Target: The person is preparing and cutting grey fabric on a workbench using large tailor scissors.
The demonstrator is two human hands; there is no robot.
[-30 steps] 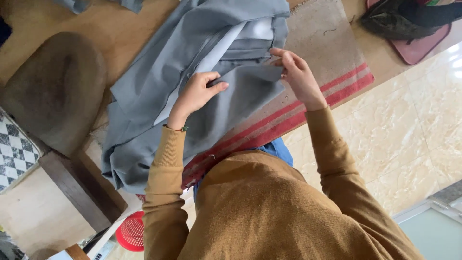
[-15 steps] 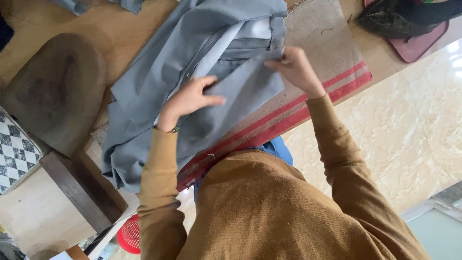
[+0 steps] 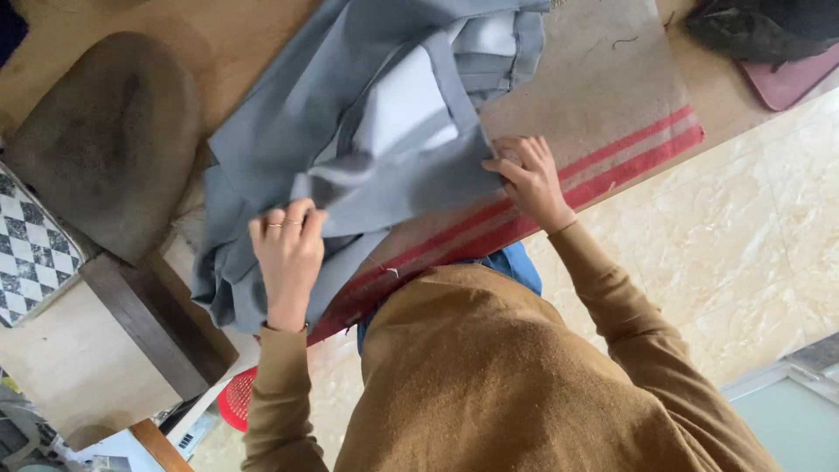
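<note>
Soft, even daylight fills the scene, with no harsh glare; the glossy cream marble-patterned floor tiles (image 3: pixel 734 253) carry only a faint sheen. Shadows are shallow, gathering in the folds of the grey woven garment (image 3: pixel 367 149). The left hand (image 3: pixel 287 253) is slightly motion-blurred. Lines tilt and stretch towards the frame's edges.

The grey garment (image 3: pixel 367 149) runs past the top edge; its upper part is out of view. The left hand (image 3: pixel 287 253) covers the fabric beneath it, and its fingertips curl into a fold, so the grip cannot be read. The right hand (image 3: pixel 529 179) hides the garment's edge under its palm. The dark bag (image 3: pixel 752 26) is cut by the top-right corner. The red basket (image 3: pixel 234 402) is mostly hidden behind the left sleeve (image 3: pixel 275 393) and table edge.
</note>
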